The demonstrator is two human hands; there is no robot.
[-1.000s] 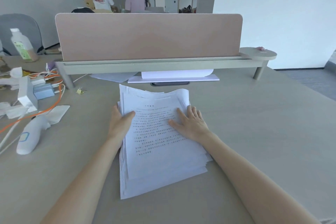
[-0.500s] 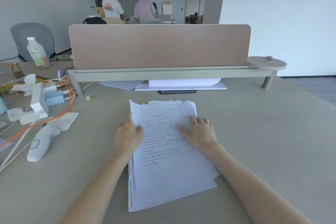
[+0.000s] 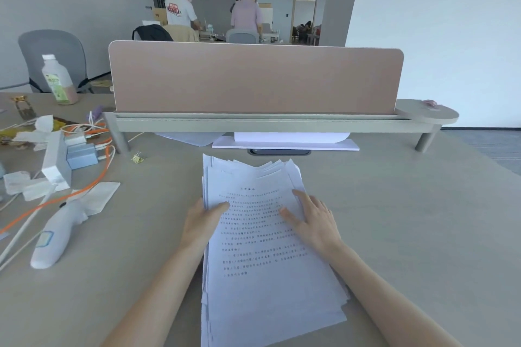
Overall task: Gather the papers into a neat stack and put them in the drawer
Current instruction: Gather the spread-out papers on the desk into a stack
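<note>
A loose stack of white printed papers [image 3: 265,256] lies on the grey desk [image 3: 408,234] in front of me, its far corners fanned out and uneven. My left hand [image 3: 201,222] holds the stack's left edge, with the thumb on the top sheet and the fingers hidden at the side. My right hand [image 3: 313,220] rests flat on the top sheet near the right edge, fingers apart. No drawer is in view.
A pink divider panel [image 3: 253,79] on a low shelf [image 3: 253,124] closes off the far side, with more white sheets [image 3: 284,141] under it. To the left lie a white handheld device [image 3: 53,236], orange cables [image 3: 93,175], small boxes, a bottle [image 3: 57,80] and a binder clip [image 3: 138,158]. People stand in the background.
Both hands stayed on the stack and pressed the sheets closer together, so the left edge is straighter. My view tilted up, and the stack now sits lower in the frame.
</note>
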